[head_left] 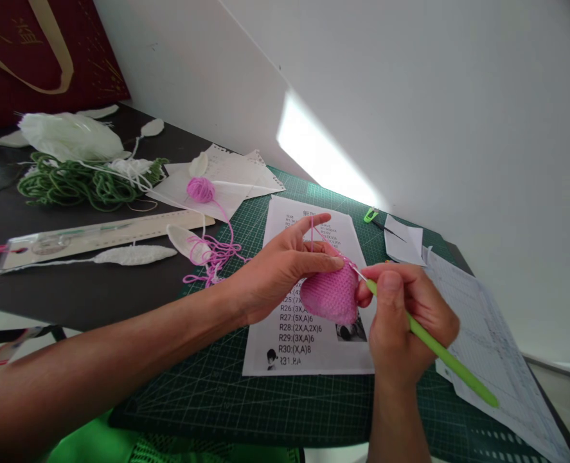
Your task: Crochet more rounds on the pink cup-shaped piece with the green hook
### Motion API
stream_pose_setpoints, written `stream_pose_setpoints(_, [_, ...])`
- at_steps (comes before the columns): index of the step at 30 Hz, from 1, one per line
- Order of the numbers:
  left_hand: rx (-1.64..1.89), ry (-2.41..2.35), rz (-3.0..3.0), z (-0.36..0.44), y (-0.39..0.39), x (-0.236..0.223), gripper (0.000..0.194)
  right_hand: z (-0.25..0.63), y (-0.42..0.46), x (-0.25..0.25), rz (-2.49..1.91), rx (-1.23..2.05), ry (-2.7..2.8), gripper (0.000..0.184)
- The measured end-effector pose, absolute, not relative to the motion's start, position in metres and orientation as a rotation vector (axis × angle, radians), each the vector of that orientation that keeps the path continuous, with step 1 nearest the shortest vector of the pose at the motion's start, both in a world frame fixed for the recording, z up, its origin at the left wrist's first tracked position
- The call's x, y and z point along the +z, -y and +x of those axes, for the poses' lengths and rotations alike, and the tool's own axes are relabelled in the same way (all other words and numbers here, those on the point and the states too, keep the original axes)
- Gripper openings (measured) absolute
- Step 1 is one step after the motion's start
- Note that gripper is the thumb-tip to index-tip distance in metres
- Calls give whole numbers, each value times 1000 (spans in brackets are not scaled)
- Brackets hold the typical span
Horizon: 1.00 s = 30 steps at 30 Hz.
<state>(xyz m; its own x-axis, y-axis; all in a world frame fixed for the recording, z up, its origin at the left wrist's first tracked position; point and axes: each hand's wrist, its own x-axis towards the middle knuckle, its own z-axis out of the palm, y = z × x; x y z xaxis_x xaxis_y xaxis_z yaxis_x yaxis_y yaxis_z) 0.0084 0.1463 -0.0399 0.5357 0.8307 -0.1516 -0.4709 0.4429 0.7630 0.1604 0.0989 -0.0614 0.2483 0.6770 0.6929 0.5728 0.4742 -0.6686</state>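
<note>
Between my hands is a pink crochet piece (pixel 330 292), cup-shaped, held above a printed pattern sheet (pixel 265 350). My left hand (pixel 299 260) pinches its upper edge between thumb and fingers, while the index finger stretches out with pink yarn looped over it. In my right hand (pixel 405 315) is a crochet hook (pixel 451 366) with a thick green handle. Its metal tip meets the top edge of the pink piece at the stitches. A loose pink tangle of yarn (pixel 217 254) lies left of my left hand, and a strand runs up to a small pink yarn ball (pixel 201 190).
A green cutting mat (pixel 193 405) lies under the sheet. To the left are a ruler (pixel 115 235), white leaf-shaped crochet pieces (pixel 135 255), green yarn (pixel 77 183) and a white bundle (pixel 72 136). A green stitch clip (pixel 371 215) and papers (pixel 487 328) lie right. A white wall (pixel 410 96) rises behind.
</note>
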Motion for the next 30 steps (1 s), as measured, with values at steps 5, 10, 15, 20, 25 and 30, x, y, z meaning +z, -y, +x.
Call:
stream_pose_setpoints(5, [873,-563,725,8,-146,-39,74,159,-100,-61,-1179,-79,1376,20])
stream_pose_setpoints(10, [860,-564,727,9,-145,-38,73,158,-103,-60,-1100,-84,1404,20])
stream_pose_setpoints(15, [848,-556,748,9,-146,-39,73,158,-103,-63,-1053,-81,1367,29])
stream_pose_setpoints(20, [861,-534,746,9,-146,-38,76,155,-104,-64,-1014,-92,1322,27])
stream_pose_setpoints(25, [869,-536,766,10,-145,-39,76,156,-104,-64,-961,-47,1282,23])
stream_pose_setpoints(30, [864,-520,794,10,-145,-41,79,159,-103,-63,-942,66,1277,28])
